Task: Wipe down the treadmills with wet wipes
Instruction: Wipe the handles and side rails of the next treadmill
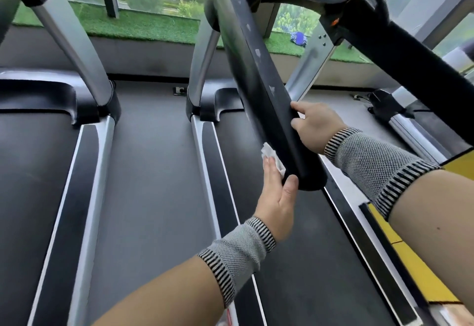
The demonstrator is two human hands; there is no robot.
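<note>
Watching the wet wipe [272, 156], I am judging that it is the first thing likely to go wrong: it is bunched small between the fingers of the left hand [277, 197] and the black handrail [266, 100], so it could be slipping out and dropping to the belt [295, 261] below if I am easing the pressure near the rail's end. I am also worrying that the crumpled wad is covering little surface, leaving the pale specks further up the rail untouched. The left hand is pressing the wipe against the rail's left side with fairly straight fingers, thumb hooking under the rounded end. The right hand [316, 126] is curling round the same rail from the right, just above, steadying it. Both hands are sitting close together, with the wipe lying under the left fingers only.
</note>
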